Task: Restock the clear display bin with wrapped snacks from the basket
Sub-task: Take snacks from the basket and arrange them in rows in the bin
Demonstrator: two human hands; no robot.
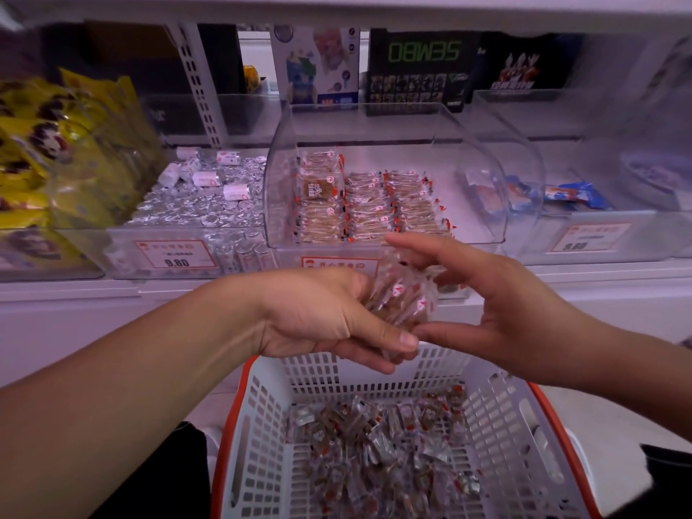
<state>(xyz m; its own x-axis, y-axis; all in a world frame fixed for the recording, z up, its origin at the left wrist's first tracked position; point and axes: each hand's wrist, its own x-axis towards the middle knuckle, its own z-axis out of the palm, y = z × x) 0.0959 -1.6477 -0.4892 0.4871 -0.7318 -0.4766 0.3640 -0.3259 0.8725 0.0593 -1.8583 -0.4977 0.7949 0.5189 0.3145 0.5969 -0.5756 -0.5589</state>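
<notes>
My left hand (pixel 322 316) grips a bunch of clear-wrapped brown snacks (pixel 402 297) above the basket. My right hand (pixel 498 305) meets it from the right, with the index finger over the top of the bunch and the thumb under it. Below them the white basket (pixel 262 425) with an orange rim holds a heap of several more wrapped snacks (pixel 382 455). On the shelf straight ahead stands the clear display bin (pixel 284 159) with its lid up, and rows of the same snacks (pixel 370 204) lie stacked in its left and middle part.
A bin of silver-wrapped sweets (pixel 202 204) sits left of the display bin, with yellow bags (pixel 48 155) further left. Blue-wrapped items (pixel 576 196) lie in the bin to the right. Price tags (pixel 176 256) hang on the bin fronts. Toy boxes (pixel 419 69) stand behind.
</notes>
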